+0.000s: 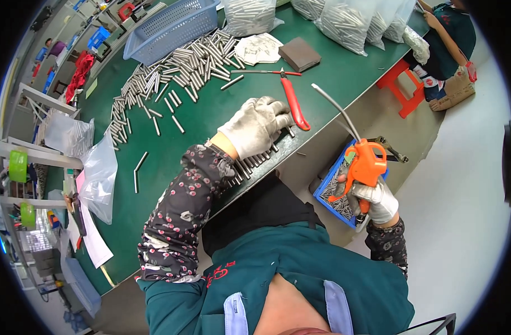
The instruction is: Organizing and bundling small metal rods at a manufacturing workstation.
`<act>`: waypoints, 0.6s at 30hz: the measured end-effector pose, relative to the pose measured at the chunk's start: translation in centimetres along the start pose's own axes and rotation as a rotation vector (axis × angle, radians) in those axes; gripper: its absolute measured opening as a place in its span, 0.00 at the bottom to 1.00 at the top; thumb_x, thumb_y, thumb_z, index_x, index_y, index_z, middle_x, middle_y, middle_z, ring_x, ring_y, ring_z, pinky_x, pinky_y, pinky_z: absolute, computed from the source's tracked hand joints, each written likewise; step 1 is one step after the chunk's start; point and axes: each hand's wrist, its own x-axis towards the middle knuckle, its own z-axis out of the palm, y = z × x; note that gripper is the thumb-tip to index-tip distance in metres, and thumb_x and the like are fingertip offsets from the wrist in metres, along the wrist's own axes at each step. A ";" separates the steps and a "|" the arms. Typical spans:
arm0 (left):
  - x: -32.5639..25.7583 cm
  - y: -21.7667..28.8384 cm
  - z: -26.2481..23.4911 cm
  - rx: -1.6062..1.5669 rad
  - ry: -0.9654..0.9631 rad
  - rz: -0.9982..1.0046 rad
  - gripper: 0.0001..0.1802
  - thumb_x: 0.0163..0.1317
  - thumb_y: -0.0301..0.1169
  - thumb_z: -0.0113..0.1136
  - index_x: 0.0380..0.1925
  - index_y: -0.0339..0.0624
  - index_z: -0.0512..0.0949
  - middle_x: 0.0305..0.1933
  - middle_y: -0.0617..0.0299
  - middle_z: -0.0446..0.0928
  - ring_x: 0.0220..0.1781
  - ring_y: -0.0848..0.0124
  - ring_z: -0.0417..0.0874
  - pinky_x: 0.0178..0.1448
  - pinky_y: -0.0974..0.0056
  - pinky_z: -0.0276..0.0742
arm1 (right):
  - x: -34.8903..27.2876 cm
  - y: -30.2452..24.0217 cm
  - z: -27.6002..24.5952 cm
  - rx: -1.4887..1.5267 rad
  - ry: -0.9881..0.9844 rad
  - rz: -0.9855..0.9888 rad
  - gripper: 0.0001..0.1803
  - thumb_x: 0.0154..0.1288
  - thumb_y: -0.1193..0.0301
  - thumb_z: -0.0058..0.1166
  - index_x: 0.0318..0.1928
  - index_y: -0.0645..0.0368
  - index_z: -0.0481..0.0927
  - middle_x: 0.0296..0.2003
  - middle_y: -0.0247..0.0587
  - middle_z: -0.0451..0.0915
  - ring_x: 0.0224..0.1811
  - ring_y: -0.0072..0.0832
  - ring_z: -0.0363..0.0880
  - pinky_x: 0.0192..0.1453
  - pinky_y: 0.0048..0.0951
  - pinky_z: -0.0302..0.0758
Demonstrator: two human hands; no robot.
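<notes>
Left hand (258, 127), white glove, sat over the row of metal pins (247, 167) along the near bench edge. Fingers bent; undersides hidden, so couldn't tell if it gripped a pin. Right hand (381, 202), also gloved, was closed round the orange air gun (368, 163), out past the edge, bent metal nozzle angled up toward the bench.

Surface: green bench top (124, 223). Red-handled cutters (294, 103) lay just beside the left fingers. Past them: dark square block (300, 53), crumpled white cloth (258, 49), then a big loose pile of pins (194, 64) with strays round its border. Blue basket (172, 30) stood behind the pile, clear bags of pins (350, 25) along the far side. Left end had an empty-looking clear bag (99, 187) and white paper (96, 245).

Room: blue crate (322, 188) of small metal parts sat below the right hand. Further off, orange stool (403, 89), cardboard box (453, 94) and a co-worker (452, 33); pale wall (451, 184) ran down the right.
</notes>
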 end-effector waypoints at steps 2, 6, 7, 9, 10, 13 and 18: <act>-0.3 -0.5 0.0 -0.069 -0.008 0.004 0.12 0.48 0.25 0.62 0.36 0.43 0.77 0.46 0.58 0.75 0.49 0.56 0.74 0.53 0.55 0.71 | 0.2 0.6 0.5 -0.068 0.063 -0.056 0.24 0.49 0.69 0.61 0.48 0.65 0.74 0.33 0.43 0.80 0.19 0.21 0.73 0.21 0.19 0.67; -2.8 -1.1 -0.6 -0.224 -0.020 -0.002 0.09 0.52 0.26 0.60 0.35 0.41 0.77 0.43 0.58 0.75 0.48 0.56 0.74 0.53 0.55 0.71 | 0.0 1.3 0.6 -0.211 0.150 -0.167 0.22 0.50 0.69 0.62 0.47 0.63 0.76 0.33 0.41 0.81 0.17 0.19 0.71 0.21 0.19 0.68; -3.4 -1.4 -0.7 -0.278 -0.034 -0.008 0.09 0.54 0.27 0.58 0.36 0.41 0.78 0.42 0.59 0.76 0.49 0.57 0.75 0.53 0.56 0.71 | -0.1 0.9 0.5 -0.211 0.143 -0.159 0.22 0.50 0.69 0.62 0.47 0.63 0.76 0.33 0.41 0.81 0.17 0.19 0.71 0.21 0.19 0.68; -4.5 -1.3 -0.2 -0.337 0.033 0.004 0.10 0.53 0.24 0.57 0.38 0.39 0.77 0.44 0.57 0.76 0.51 0.56 0.74 0.56 0.55 0.70 | -0.5 -0.2 0.2 -0.447 0.006 0.137 0.23 0.51 0.67 0.64 0.48 0.60 0.76 0.32 0.36 0.81 0.20 0.19 0.73 0.24 0.20 0.70; -5.0 -1.0 0.1 -0.337 0.109 0.016 0.12 0.53 0.23 0.57 0.39 0.39 0.77 0.46 0.56 0.75 0.52 0.55 0.74 0.57 0.55 0.70 | -0.6 0.5 0.1 -0.513 -0.005 0.102 0.22 0.51 0.64 0.65 0.45 0.61 0.78 0.31 0.34 0.81 0.22 0.18 0.74 0.25 0.19 0.71; -5.6 -1.2 0.7 -0.350 0.161 0.001 0.16 0.51 0.19 0.55 0.42 0.38 0.77 0.49 0.54 0.75 0.56 0.54 0.73 0.60 0.55 0.69 | -1.4 0.5 0.8 -0.711 -0.082 0.087 0.19 0.52 0.63 0.65 0.41 0.61 0.79 0.29 0.33 0.81 0.22 0.19 0.74 0.27 0.22 0.72; -5.8 -1.5 1.4 -0.433 0.108 -0.039 0.21 0.50 0.14 0.53 0.45 0.40 0.77 0.53 0.53 0.74 0.62 0.52 0.70 0.65 0.54 0.65 | -2.2 1.5 1.8 -0.924 0.044 0.109 0.16 0.52 0.64 0.65 0.37 0.63 0.80 0.25 0.36 0.80 0.25 0.24 0.75 0.34 0.28 0.74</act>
